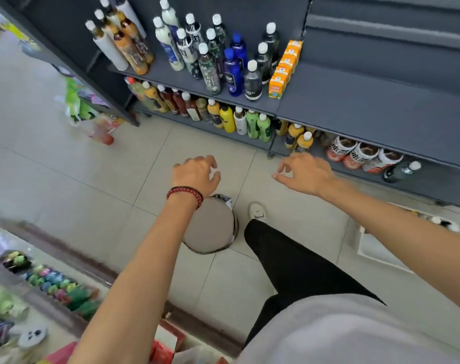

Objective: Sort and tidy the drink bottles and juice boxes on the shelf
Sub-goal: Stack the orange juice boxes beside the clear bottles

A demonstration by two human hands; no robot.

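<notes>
- Juice boxes (284,72) are being seen lined up in one row running front to back on the grey shelf (355,101), just right of the upright drink bottles (210,61).
- Both groups are being viewed ahead of the hands, well apart from them.
- The right hand (305,173) is being judged nearer the box row, and the left hand (196,176) nearer the bottles.
- Both hands are being held empty over the floor, fingers loosely curled, nothing pinched.

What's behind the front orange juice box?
A single-file row of matching orange juice boxes runs back from the front box. Anything behind the last one is hidden.
</notes>
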